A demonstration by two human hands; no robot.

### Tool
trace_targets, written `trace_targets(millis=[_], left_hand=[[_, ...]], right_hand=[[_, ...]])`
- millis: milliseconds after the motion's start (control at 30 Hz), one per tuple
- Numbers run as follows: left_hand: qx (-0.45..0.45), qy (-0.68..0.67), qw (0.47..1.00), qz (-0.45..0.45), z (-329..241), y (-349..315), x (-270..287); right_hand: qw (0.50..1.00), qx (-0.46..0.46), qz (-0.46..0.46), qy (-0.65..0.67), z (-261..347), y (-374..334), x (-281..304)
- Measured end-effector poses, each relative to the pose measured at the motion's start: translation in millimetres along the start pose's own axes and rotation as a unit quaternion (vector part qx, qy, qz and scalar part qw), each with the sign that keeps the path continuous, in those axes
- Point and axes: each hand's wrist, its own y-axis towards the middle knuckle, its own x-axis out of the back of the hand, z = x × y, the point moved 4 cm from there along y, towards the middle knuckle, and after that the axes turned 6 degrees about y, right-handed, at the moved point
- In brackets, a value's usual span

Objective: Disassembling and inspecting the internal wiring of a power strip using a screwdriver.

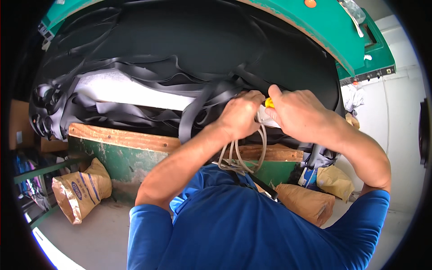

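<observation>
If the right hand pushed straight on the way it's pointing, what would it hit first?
Most likely the left hand, close beside the yellow handle that the right hand grips. Depth is hard to judge from this view, so the exact gap is unclear.

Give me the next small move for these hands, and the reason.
I'd probably steady the left hand and turn the right hand only slightly: its grip is on the yellow piece, the hands sit close together, and pale cable loops hang just below, where a wide sweep might snag.
</observation>
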Motion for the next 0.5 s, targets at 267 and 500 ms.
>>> trace_targets(millis=[267,500], left_hand=[[0.068,-0.046,0.99,0.117,11,6,5],[0.197,-0.042,0.976,0.082,3,-8,-2]], right_hand=[[0.992,0.042,0.026,0.12,-31,29,-10],[0.983,0.014,0.115,0.144,-45,53,0]])
